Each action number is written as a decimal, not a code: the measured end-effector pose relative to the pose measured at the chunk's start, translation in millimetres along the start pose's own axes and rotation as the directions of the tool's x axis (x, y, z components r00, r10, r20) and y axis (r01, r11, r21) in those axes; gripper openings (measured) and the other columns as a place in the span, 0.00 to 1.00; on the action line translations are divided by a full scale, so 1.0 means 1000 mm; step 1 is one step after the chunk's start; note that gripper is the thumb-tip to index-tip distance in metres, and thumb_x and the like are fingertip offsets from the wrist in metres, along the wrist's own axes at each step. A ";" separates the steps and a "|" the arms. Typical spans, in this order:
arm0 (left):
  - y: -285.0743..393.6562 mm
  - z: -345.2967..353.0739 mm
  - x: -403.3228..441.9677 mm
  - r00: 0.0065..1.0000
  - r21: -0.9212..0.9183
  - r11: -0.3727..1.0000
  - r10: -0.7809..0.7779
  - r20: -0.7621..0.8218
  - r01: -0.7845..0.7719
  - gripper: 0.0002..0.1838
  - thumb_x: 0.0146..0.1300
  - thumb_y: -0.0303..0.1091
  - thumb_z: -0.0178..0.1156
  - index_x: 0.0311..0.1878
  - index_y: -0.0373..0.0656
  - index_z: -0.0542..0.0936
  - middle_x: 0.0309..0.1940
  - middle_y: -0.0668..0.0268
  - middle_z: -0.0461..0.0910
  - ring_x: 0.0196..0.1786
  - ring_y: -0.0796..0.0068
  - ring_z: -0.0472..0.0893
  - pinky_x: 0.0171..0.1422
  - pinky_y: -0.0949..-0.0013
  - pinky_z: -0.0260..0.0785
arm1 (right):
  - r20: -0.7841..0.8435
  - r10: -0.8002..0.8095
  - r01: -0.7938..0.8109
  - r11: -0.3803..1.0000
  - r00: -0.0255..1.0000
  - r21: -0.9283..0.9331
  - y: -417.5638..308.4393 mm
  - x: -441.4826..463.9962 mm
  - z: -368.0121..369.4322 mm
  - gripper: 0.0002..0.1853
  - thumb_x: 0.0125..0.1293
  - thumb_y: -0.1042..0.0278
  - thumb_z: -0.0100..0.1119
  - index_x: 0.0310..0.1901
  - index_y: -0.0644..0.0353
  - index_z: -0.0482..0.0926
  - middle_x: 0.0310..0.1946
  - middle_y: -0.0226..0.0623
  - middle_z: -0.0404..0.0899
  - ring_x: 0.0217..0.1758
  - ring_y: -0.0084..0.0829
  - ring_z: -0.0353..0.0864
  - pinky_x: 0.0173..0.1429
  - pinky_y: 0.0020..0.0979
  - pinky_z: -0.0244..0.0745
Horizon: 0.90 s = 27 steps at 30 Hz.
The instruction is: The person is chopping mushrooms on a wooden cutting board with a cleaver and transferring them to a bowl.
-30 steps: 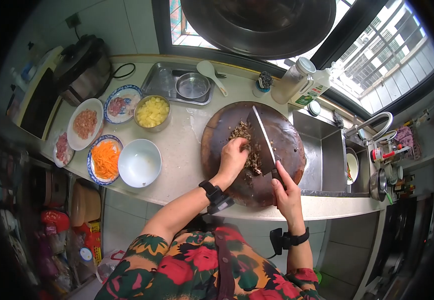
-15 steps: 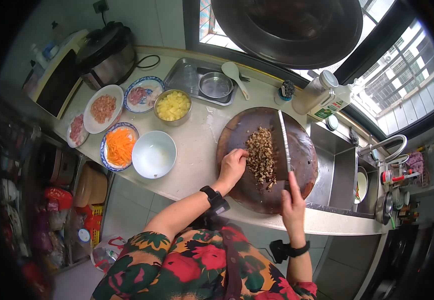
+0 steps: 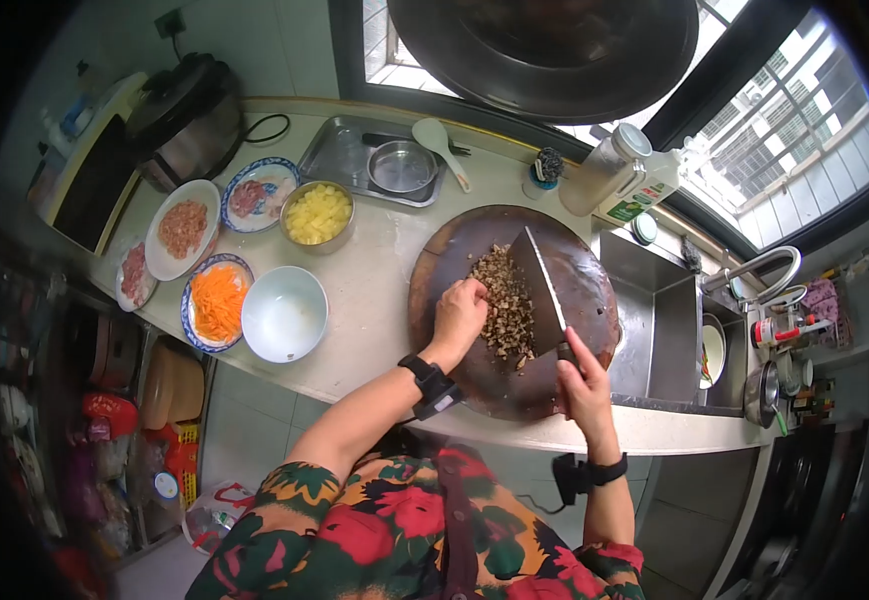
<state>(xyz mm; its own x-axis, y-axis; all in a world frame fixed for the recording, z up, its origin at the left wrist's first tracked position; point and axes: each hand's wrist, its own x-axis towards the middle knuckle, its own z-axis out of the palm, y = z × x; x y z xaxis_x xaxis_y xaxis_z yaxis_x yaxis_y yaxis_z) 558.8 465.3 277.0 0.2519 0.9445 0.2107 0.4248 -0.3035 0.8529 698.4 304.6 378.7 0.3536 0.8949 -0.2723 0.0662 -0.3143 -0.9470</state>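
Note:
A thick round wooden chopping board (image 3: 444, 245) bears a pile of finely chopped brown pieces, which look like mushrooms (image 3: 502, 305). My right hand (image 3: 584, 385) grips the handle of a cleaver (image 3: 540, 290). Its broad blade leans over the right side of the pile, the pale spine pointing away from me. At the pile's left edge my left hand (image 3: 462, 315) is closed, fingers curled together by the pieces; what the fingertips hold, if anything, is hidden.
Left of the board stand a white bowl (image 3: 284, 325), shredded carrot (image 3: 218, 303), diced yellow pieces (image 3: 317, 214) in a metal bowl, and plates of minced meat (image 3: 183, 228). A metal tray (image 3: 329, 160) lies behind. The sink (image 3: 644, 335) adjoins on the right; a wok (image 3: 544, 50) hangs above.
The cleaver has tilted and moved closer to the pile, its blade now leaning over the pieces' right side. My left hand stays by the pile. The whole view has shifted slightly.

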 end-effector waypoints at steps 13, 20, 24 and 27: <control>-0.003 -0.011 -0.004 0.986 0.189 0.971 0.158 -0.053 -0.145 0.04 0.52 0.22 0.54 0.31 0.38 0.77 0.34 0.56 0.76 0.40 0.55 0.75 0.46 0.60 0.69 | -0.414 -0.079 0.007 0.985 0.907 -0.172 0.038 -0.026 -0.055 0.24 0.67 0.72 0.50 0.65 0.54 0.64 0.23 0.26 0.70 0.16 0.14 0.62 0.19 0.19 0.62; 0.019 -0.015 -0.021 0.983 -0.034 0.982 0.186 0.010 -0.185 0.04 0.52 0.22 0.53 0.31 0.37 0.77 0.28 0.56 0.76 0.33 0.56 0.77 0.38 0.61 0.70 | -0.316 -0.049 -0.037 0.965 0.948 -0.260 0.032 -0.038 -0.027 0.25 0.66 0.70 0.53 0.65 0.54 0.65 0.28 0.30 0.76 0.18 0.15 0.66 0.23 0.20 0.64; 0.031 0.002 -0.058 0.880 -0.001 0.905 0.414 0.234 -0.426 0.05 0.52 0.24 0.57 0.34 0.37 0.76 0.29 0.57 0.72 0.36 0.58 0.75 0.43 0.60 0.69 | -0.178 0.001 0.012 0.997 0.984 0.074 0.032 -0.036 -0.019 0.26 0.67 0.70 0.52 0.66 0.55 0.62 0.23 0.23 0.69 0.16 0.13 0.61 0.17 0.18 0.58; 0.037 0.018 -0.075 0.839 0.144 0.853 0.441 0.318 -0.502 0.05 0.51 0.26 0.58 0.32 0.38 0.75 0.31 0.60 0.71 0.37 0.60 0.73 0.43 0.63 0.70 | -0.167 0.013 -0.006 0.999 0.986 0.042 0.028 -0.034 -0.018 0.24 0.67 0.70 0.51 0.65 0.57 0.63 0.24 0.24 0.70 0.17 0.13 0.62 0.17 0.18 0.59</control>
<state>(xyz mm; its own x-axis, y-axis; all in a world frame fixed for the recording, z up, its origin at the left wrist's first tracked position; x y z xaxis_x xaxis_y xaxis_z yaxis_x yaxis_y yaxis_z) 571.3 381.4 284.4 0.6754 0.6191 0.4006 0.3610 -0.7513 0.5525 705.4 259.5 364.6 0.5057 0.8249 -0.2525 0.0249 -0.3066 -0.9515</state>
